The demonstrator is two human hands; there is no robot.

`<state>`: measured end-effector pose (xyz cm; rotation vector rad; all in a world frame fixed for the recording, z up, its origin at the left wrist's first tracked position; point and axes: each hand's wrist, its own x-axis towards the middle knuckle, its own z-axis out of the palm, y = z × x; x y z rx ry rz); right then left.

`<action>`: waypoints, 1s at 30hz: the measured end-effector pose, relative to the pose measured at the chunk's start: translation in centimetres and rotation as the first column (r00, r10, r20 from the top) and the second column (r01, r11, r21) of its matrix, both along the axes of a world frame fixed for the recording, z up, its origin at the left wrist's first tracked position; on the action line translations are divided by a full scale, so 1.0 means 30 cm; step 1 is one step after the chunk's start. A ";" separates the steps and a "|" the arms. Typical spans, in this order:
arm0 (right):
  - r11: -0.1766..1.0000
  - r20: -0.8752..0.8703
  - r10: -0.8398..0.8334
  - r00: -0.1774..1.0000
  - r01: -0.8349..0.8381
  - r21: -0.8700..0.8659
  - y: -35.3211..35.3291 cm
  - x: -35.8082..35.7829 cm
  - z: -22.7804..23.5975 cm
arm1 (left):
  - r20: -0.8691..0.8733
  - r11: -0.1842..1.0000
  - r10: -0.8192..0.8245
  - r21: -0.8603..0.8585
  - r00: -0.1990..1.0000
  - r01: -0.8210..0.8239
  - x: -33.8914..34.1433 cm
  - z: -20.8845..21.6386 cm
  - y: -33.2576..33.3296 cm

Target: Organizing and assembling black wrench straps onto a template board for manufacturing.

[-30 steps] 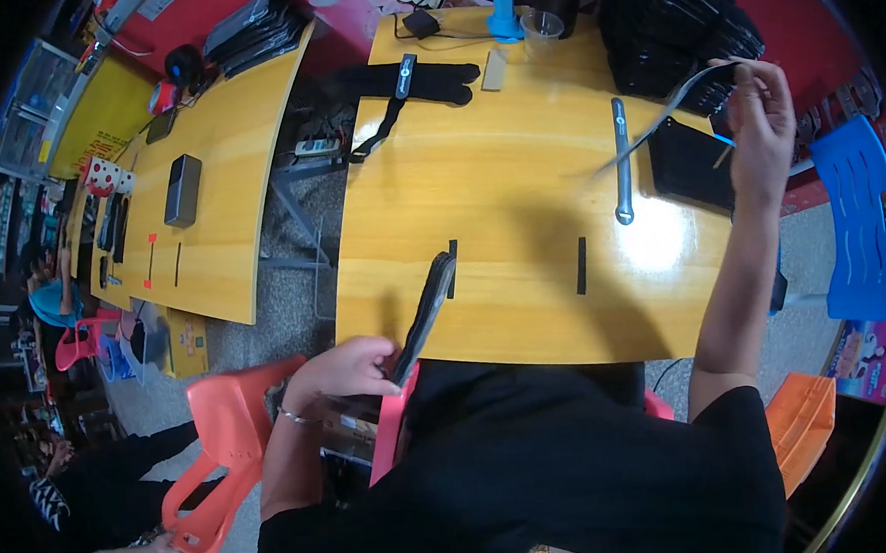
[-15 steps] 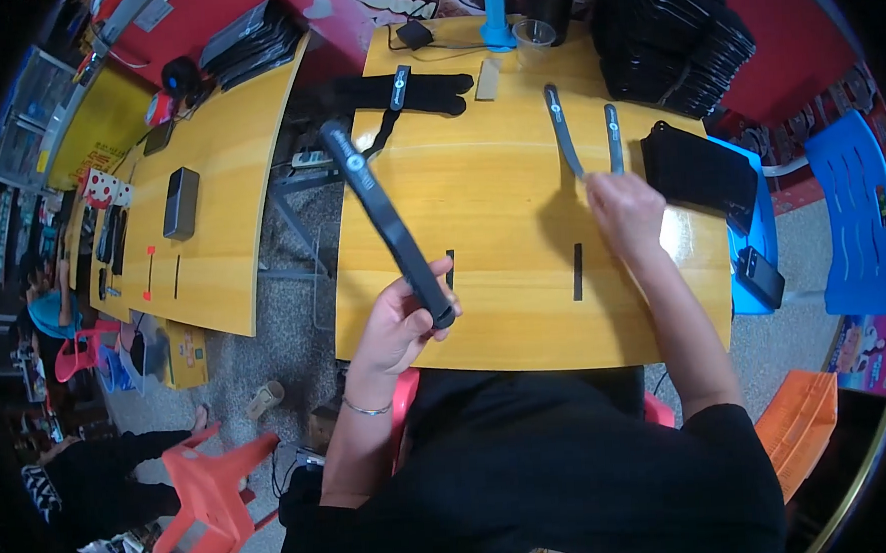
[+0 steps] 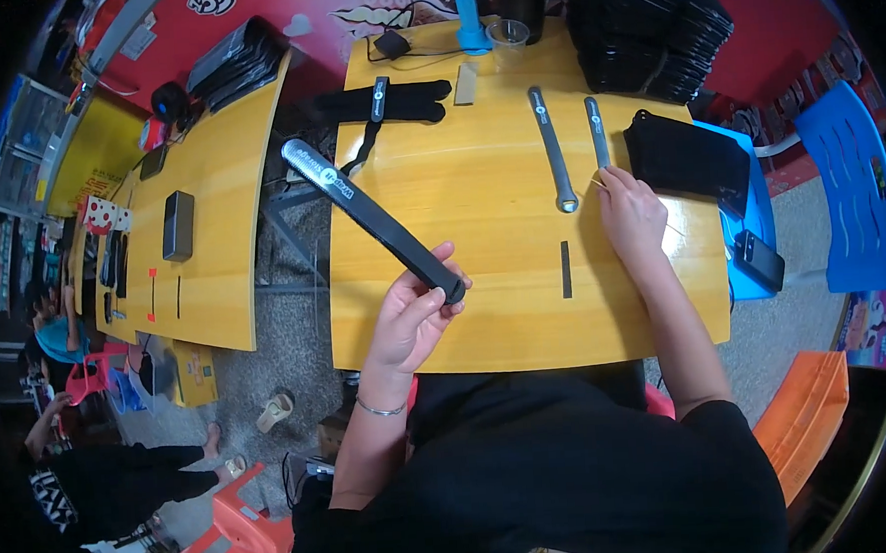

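My left hand (image 3: 405, 324) is closed around the lower end of a black strap (image 3: 374, 210), raised over the near edge of the table. It slants up to the left, a pale printed mark near its rounded far end. My right hand (image 3: 632, 216) rests at the right of the table, fingers pinched at the lower end of a second, grey strap (image 3: 597, 128); its lowest part is hidden under them. To the left of that hand lies another grey strap (image 3: 550, 146), ending in a small ring. A short dark strip (image 3: 566, 270) sits on the tabletop (image 3: 486, 339).
Black fabric pieces with a strap (image 3: 394, 104) lie at the far left. A blue fan (image 3: 470, 20), a clear cup (image 3: 508, 35) and a tall stack of black packs (image 3: 646, 31) stand behind. A flat black pouch (image 3: 688, 164) overlaps the right edge, beside a blue chair (image 3: 845, 195).
The strap in my left hand has tilted further left and lower. My right hand has come onto the grey strap's lower end, uncovering the neighbouring strap's ring. The whole view has shifted slightly.
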<state>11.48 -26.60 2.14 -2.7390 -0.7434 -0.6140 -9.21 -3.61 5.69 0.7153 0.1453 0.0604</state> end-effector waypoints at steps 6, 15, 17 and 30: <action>0.988 0.031 0.137 0.990 -0.139 0.074 0.043 -0.003 0.013 | -0.022 1.000 -0.024 -0.011 0.999 0.023 0.007 -0.002 -0.007; 0.973 -0.083 0.230 0.970 -0.227 0.043 0.024 -0.016 0.016 | -0.029 1.000 -0.017 -0.022 0.999 0.016 0.034 0.016 -0.032; 0.981 -0.082 0.193 0.978 -0.192 0.023 0.010 -0.020 0.029 | -0.015 0.999 -0.013 -0.039 1.000 0.012 0.043 0.023 -0.041; 0.676 -0.306 0.644 0.701 -0.334 0.657 0.166 -0.410 0.247 | 0.030 0.973 0.227 -0.043 0.973 -0.226 0.051 0.000 -0.141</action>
